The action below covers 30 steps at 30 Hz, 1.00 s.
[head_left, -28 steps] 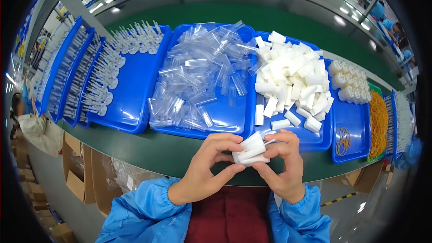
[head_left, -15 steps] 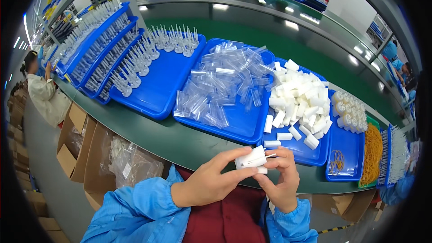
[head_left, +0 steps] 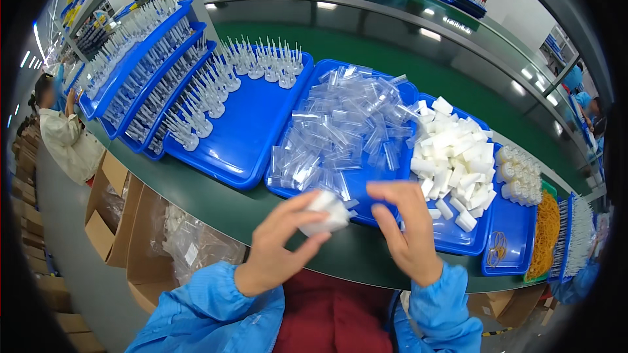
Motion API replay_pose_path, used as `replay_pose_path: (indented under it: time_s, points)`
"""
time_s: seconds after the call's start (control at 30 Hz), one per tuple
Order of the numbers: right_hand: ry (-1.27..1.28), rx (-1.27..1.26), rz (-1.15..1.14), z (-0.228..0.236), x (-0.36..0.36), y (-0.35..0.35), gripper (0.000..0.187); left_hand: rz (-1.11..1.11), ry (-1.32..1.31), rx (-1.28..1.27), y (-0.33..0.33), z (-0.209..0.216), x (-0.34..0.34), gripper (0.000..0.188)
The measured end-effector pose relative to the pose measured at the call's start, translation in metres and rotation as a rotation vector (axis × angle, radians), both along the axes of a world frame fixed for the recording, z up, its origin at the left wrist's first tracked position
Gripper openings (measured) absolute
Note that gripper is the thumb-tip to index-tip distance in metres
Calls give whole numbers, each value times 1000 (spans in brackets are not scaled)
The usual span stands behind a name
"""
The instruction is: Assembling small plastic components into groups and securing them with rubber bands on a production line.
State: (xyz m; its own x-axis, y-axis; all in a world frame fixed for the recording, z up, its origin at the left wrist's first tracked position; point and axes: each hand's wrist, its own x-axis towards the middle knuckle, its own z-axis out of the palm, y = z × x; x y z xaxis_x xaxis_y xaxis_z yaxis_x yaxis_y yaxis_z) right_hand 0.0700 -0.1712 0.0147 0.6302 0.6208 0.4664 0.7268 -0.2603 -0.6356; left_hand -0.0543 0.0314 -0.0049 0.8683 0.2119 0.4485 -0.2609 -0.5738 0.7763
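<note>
My left hand (head_left: 280,240) is closed on a white block-like piece (head_left: 325,213), which is smeared by motion. A small clear tip seems to stick out from its right side. Apart from it, my right hand (head_left: 411,234) has its thumb and fingers spread, with nothing seen between them. That hand hovers by the near edges of two blue trays. One tray (head_left: 358,191) bears a loose heap of clear plastic sleeves (head_left: 343,124). In the other tray (head_left: 451,243) lies a pile of small white blocks (head_left: 454,157).
Leftward, a blue tray (head_left: 255,117) and stacked trays carry upright clear stemmed parts (head_left: 209,101). Further right are white round parts (head_left: 518,175), yellow rubber bands (head_left: 546,235) and another parts tray. Open cartons (head_left: 154,248) stand below the table edge. A person (head_left: 62,131) stands far left.
My hands have parted. The left has moved left and up with the white piece; the right has let go and opened toward the trays. The view has shifted slightly.
</note>
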Motion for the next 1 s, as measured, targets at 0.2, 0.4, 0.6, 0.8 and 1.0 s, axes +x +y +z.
replay_pose_path:
  time_s: [0.2, 0.4, 0.6, 0.8, 1.0]
  points:
    - [-218, -220, 54, -16, 24, 88, 42, 137, -154, -439, 45, -12, 4, 39]
    - [-165, -254, -9, -22, 37, 41, 40, -37, -56, -445, 37, -19, 6, 43]
    - [-127, -232, -228, -8, 37, 2, 36, -157, 28, -419, 25, -21, 25, 41]
    - [-211, -524, -24, -5, 21, 8, 16, -105, 78, -521, 9, -19, 33, 37]
    - [-182, -566, 21, -11, 35, 15, 13, -127, 120, -472, 4, -17, 34, 33]
